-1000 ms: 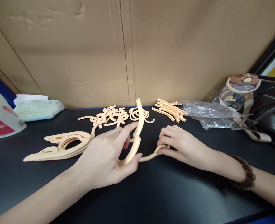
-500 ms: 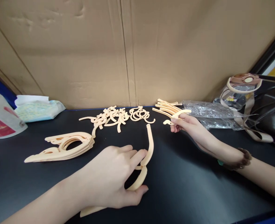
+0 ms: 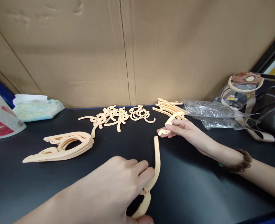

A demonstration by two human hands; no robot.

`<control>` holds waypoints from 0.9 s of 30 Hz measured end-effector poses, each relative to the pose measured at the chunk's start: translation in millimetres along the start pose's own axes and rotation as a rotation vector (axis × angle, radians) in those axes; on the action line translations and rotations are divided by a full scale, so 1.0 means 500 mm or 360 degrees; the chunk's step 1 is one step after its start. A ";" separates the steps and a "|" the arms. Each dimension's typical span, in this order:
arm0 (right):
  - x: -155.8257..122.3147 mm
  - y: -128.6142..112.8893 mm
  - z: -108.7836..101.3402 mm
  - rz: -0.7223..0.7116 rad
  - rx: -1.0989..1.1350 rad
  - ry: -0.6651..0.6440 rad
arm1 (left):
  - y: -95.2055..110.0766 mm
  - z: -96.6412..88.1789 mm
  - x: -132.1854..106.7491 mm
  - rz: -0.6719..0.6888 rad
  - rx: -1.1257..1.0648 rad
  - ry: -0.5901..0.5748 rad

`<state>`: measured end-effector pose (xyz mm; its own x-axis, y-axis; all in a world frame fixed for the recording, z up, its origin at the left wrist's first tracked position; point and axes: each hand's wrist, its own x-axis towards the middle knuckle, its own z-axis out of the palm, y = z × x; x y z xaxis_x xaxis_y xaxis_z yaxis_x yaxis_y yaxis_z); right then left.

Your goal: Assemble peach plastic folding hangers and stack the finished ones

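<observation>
My left hand (image 3: pixel 120 186) is closed round a cream, jointed plastic folding hanger (image 3: pixel 156 161); one curved arm of it points up and away, and its lower part is partly hidden by the hand and the frame edge. Between thumb and fingers, my right hand (image 3: pixel 180 129) pinches a loose curved cream hanger piece (image 3: pixel 172 119) with a hooked, holed end, just beyond the tip of that arm. Left of my left hand lies a stack of folded cream hangers (image 3: pixel 69 149). A heap of cream hanger hooks (image 3: pixel 114 116) lies behind, with long hanger arms (image 3: pixel 167 105) near my right hand.
A cardboard wall (image 3: pixel 92 56) closes off the back of the black table (image 3: pixel 198 193). At the left stand a white and red container (image 3: pixel 4 118) and a tissue pack (image 3: pixel 36 107). Clear plastic bags (image 3: pixel 205 112) and a strapped bottle (image 3: pixel 241 90) are at the right.
My right hand has come left and nearer with the hanger piece, away from the long arms. My left hand and its folding hanger have shifted nearer and slightly right.
</observation>
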<state>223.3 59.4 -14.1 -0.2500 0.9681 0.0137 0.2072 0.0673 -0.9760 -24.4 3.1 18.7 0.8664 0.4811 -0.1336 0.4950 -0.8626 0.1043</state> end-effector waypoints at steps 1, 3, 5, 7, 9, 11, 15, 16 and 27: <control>-0.001 -0.001 0.002 -0.0009 -0.0009 -0.0039 | 0.000 -0.002 0.000 0.0005 0.0001 -0.0016; -0.004 -0.002 0.005 -0.0007 -0.0001 -0.0104 | 0.000 -0.005 -0.001 -0.0028 0.0008 -0.0047; -0.008 -0.003 0.007 0.0003 0.0010 -0.0161 | -0.001 -0.007 -0.002 -0.0075 0.0008 -0.0077; -0.011 -0.005 0.009 -0.0023 -0.0024 -0.0213 | -0.003 -0.005 -0.003 -0.0099 0.0011 -0.0088; -0.013 -0.006 0.010 -0.0081 -0.0092 -0.0246 | -0.007 0.002 -0.002 -0.0111 0.0041 -0.0042; -0.014 -0.005 0.011 -0.0125 -0.0156 -0.0228 | -0.011 0.011 0.003 -0.0162 0.0077 0.0088; -0.013 -0.004 0.013 -0.0142 -0.0231 -0.0117 | -0.012 0.025 0.022 -0.0491 0.0056 0.0378; -0.013 -0.004 0.014 -0.0145 -0.0229 -0.0089 | -0.010 0.027 0.026 -0.0561 0.0034 0.0404; -0.014 -0.011 0.012 -0.0275 0.0080 0.0060 | -0.019 0.029 0.016 -0.0561 -0.0488 0.0411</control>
<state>218.1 50.8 -10.4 -0.2419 0.9516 0.1895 0.1166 0.2224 -0.9680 -23.1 12.7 2.2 0.6129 0.7895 0.0303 0.7217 -0.5751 0.3853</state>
